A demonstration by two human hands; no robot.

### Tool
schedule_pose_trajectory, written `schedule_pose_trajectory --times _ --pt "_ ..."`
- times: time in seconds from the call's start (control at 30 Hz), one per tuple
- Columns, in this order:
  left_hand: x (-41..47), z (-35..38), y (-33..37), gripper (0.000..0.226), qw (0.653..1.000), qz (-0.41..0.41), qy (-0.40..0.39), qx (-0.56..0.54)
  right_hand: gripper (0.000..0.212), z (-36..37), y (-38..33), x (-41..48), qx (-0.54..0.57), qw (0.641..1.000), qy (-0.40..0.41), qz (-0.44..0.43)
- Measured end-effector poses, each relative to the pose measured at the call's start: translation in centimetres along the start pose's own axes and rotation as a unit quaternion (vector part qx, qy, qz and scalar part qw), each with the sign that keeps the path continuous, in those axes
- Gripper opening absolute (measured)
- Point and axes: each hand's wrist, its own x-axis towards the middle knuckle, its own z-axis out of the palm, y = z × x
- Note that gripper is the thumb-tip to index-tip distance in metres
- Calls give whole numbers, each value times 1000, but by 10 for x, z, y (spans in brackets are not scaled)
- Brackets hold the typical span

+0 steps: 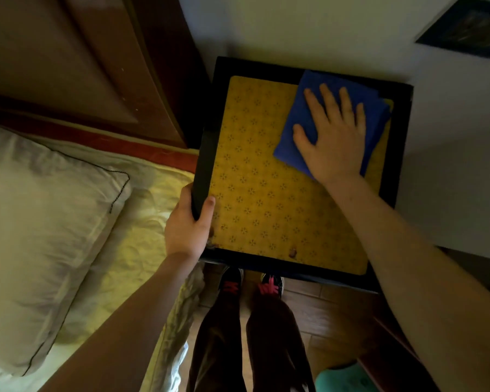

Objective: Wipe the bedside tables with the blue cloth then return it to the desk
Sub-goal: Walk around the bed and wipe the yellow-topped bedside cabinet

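Note:
A bedside table [269, 199] with a black frame and a yellow patterned top stands between the bed and the wall. The folded blue cloth [300, 120] lies on its far right corner. My right hand [334, 137] presses flat on the cloth with the fingers spread. My left hand [186, 224] grips the table's black left edge near the front corner, thumb on top.
The bed with a white pillow [40, 222] and a brown headboard [82, 66] lies to the left. A white wall is behind and to the right, with a dark framed picture [464, 26] on it. My legs and shoes [252, 287] stand on the wooden floor.

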Motion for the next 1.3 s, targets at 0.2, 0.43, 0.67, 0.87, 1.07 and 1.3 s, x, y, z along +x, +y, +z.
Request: schedule_pose_trajectory --times 0.2,0.43,0.67,0.87,1.07,1.3 --pt "-1 -2 6 27 1000 -1 -1 0 62 2 4 -159 -13 999 -22 19" --pt "1 -1 2 22 1000 -4 12 13 64 11 13 -156 -17 998 -10 65" --pt "-2 0 3 19 1000 0 18 16 62 -5 52 -4 2 995 23 93" --pt "-5 -2 7 20 1000 5 13 14 61 -8 46 -16 4 996 14 93" --pt "-5 -6 6 19 1000 -8 16 9 65 9 -9 -172 -6 998 -38 52" --pt "0 -2 -2 25 999 -8 22 23 66 18 -44 -174 -25 998 -62 14"
